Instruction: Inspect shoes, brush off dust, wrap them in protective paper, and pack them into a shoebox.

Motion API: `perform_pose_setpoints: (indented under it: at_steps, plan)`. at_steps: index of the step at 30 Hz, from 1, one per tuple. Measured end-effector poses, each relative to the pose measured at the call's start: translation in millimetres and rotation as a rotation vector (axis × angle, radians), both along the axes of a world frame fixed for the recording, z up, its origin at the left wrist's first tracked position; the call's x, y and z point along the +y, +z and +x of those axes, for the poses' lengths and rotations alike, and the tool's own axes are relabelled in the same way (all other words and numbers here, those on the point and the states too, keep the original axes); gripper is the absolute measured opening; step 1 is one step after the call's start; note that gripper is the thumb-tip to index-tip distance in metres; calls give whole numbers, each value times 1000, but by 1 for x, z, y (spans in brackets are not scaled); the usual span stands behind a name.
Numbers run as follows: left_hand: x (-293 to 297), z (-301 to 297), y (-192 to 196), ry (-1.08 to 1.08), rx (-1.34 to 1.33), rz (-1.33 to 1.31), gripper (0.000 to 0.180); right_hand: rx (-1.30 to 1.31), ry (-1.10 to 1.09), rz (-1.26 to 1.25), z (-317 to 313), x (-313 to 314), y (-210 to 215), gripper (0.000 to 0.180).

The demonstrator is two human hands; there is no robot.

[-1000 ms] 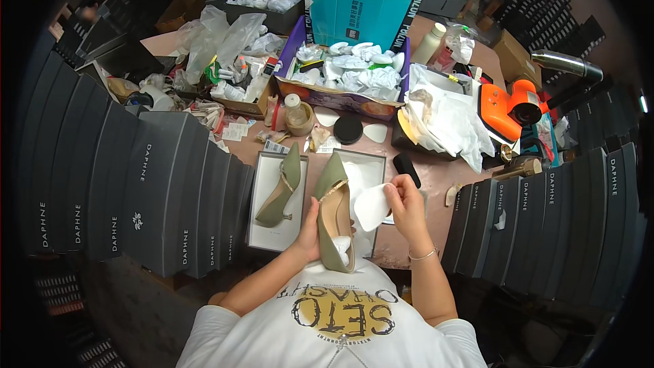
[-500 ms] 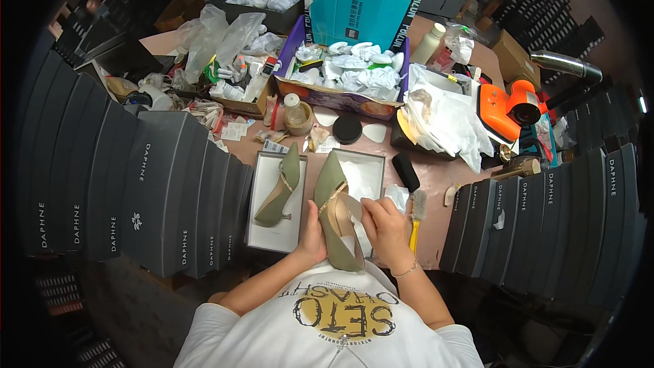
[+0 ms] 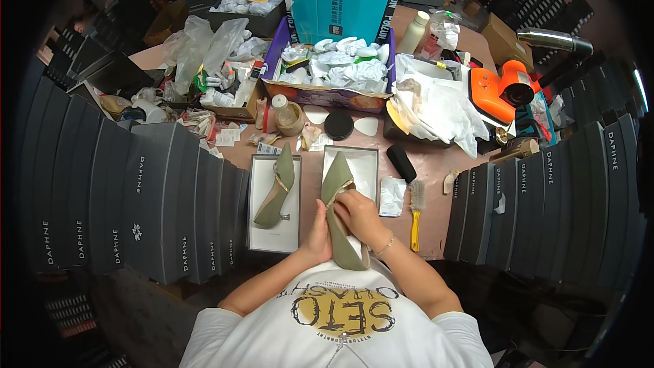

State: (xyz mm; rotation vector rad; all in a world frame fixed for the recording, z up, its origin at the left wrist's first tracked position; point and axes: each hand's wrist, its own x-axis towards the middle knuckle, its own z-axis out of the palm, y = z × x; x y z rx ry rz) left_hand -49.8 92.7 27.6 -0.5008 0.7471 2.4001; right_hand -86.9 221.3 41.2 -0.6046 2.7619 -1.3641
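Held over my lap and the table's near edge is a green pointed-toe heeled shoe (image 3: 336, 176) with a gold-coloured trim. My left hand (image 3: 317, 237) is closed on its left side. The fingers of my right hand (image 3: 362, 218) reach into its opening close to the toe; whatever they grip there is hidden. A matching green shoe (image 3: 285, 176) lies on its side in a white-lined shoebox (image 3: 278, 240) to the left. Beyond the held shoe is a second open box part (image 3: 366, 163), white inside.
A yellow-handled brush (image 3: 416, 215), a white paper packet (image 3: 392, 196) and a black oblong object (image 3: 401, 163) lie right. Dark shoeboxes (image 3: 160, 191) line both sides. Behind stand a purple carton (image 3: 327, 95) of crumpled paper, a jar (image 3: 289, 119) and an orange device (image 3: 494, 95).
My right hand has moved left, from beside the shoe to inside its opening. A thin translucent piece by its fingers earlier no longer shows. My left hand still holds the shoe.
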Motion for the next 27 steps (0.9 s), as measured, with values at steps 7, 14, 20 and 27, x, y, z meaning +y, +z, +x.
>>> perform_pose_setpoints:
  at_steps: [7,14,20,27]
  plan:
    - [-18,-1,-6,11,-1,88,81,-215,280,74,11,22,42,32]
    - [-12,-3,3,-96,49,32,84,-294,515,102,21,44,48,41]
    - [-9,-3,-3,-117,69,71,79,-481,-57,-227,-3,38,10,42]
    - [-8,1,-6,-132,6,61,72,203,-121,190,0,17,8,37]
